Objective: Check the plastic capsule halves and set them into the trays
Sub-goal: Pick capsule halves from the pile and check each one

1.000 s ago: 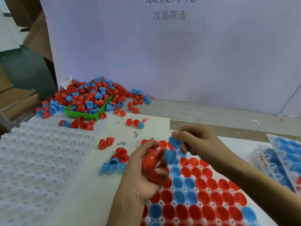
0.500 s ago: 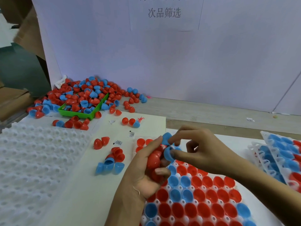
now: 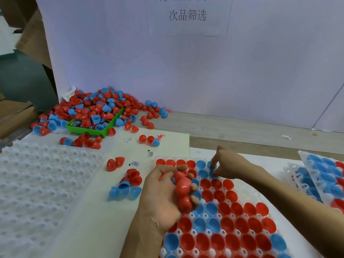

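Note:
A white pocketed tray [image 3: 250, 189] lies in front of me, most of its pockets filled with red and blue capsule halves. My left hand [image 3: 163, 194] hovers over the tray's left edge, palm up, and grips a stack of red capsule halves [image 3: 183, 189]. My right hand [image 3: 229, 164] reaches to the tray's far rows. Its thumb and forefinger pinch a blue capsule half [image 3: 212, 171] down at a pocket among other blue ones. The fingers hide most of that half.
An empty white tray [image 3: 37, 183] lies at the left. Behind it a green bin [image 3: 89, 130] sits in a heap of red and blue halves. Loose halves [image 3: 126, 187] lie on the white board. Stacked filled trays [image 3: 320, 175] stand at the right, with a white backdrop behind.
My right hand has left my left hand and carried a blue half right and away to the tray's far rows. My left hand still holds the red halves.

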